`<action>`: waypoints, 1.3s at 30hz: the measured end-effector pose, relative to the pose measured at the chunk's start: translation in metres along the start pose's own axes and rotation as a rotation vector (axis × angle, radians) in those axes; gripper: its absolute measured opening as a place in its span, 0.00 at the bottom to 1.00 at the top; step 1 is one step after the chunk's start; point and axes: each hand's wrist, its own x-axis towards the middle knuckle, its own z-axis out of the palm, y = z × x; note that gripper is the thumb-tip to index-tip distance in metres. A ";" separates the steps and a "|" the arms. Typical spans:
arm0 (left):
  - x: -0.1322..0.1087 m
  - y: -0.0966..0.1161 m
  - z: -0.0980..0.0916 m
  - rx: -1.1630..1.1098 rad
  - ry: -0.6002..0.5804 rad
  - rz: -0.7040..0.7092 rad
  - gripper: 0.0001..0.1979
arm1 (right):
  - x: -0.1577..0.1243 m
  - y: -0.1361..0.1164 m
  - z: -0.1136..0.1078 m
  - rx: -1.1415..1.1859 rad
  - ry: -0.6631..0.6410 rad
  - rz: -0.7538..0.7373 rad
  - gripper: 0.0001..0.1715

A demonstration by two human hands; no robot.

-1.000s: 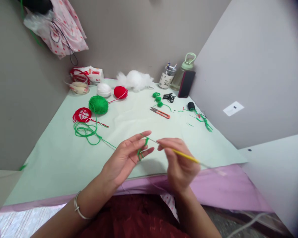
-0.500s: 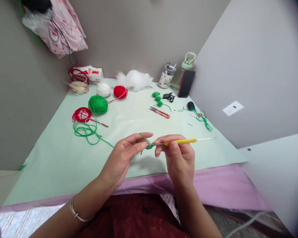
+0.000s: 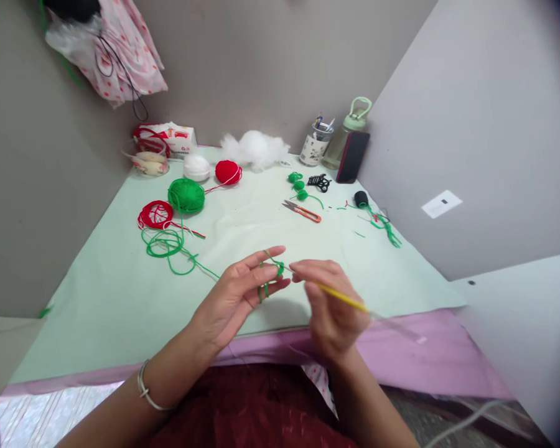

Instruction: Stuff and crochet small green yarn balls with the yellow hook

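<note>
My left hand (image 3: 242,286) pinches a small green crochet piece (image 3: 280,269) between thumb and fingers, with green yarn looped over the raised index finger and down by the lower fingers. In my right hand (image 3: 336,302) is a yellow-handled crochet hook (image 3: 343,297), gripped like a pen and blurred by motion. The hook's thin tip reaches the green piece; whether it sits inside a stitch I cannot tell. From my left hand the working yarn runs back to loose green coils (image 3: 165,244) and a green yarn ball (image 3: 186,195).
Behind lie a red yarn coil (image 3: 155,215), a red ball (image 3: 228,172), a white ball (image 3: 196,167) and white stuffing (image 3: 256,149). Orange-handled thread snips (image 3: 303,211), small green pieces (image 3: 298,185), a black claw clip (image 3: 319,182), a phone (image 3: 353,157) and a bottle (image 3: 338,146) stand or lie rightward.
My right hand has tilted the hook, its rear end swinging down towards the table's front edge. The green piece sits slightly higher, and my left hand's lower fingers show more, with yarn around them.
</note>
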 end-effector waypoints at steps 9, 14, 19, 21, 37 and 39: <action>-0.005 -0.006 0.009 0.181 0.045 0.156 0.19 | 0.008 -0.006 0.008 0.191 -0.001 0.133 0.14; 0.001 -0.006 0.006 0.061 0.031 0.076 0.20 | -0.003 -0.004 0.006 -0.183 -0.009 -0.104 0.23; 0.004 -0.005 0.001 -0.036 0.056 0.045 0.12 | 0.004 -0.001 0.000 0.153 0.119 0.152 0.15; 0.002 -0.005 0.000 0.038 0.080 0.099 0.11 | 0.008 -0.002 0.002 0.336 0.136 0.259 0.13; 0.001 -0.001 0.007 0.129 0.012 0.096 0.24 | 0.008 0.000 0.006 0.518 0.055 0.373 0.10; 0.002 0.000 0.005 0.044 -0.036 0.030 0.25 | 0.011 0.002 0.005 0.583 0.111 0.455 0.08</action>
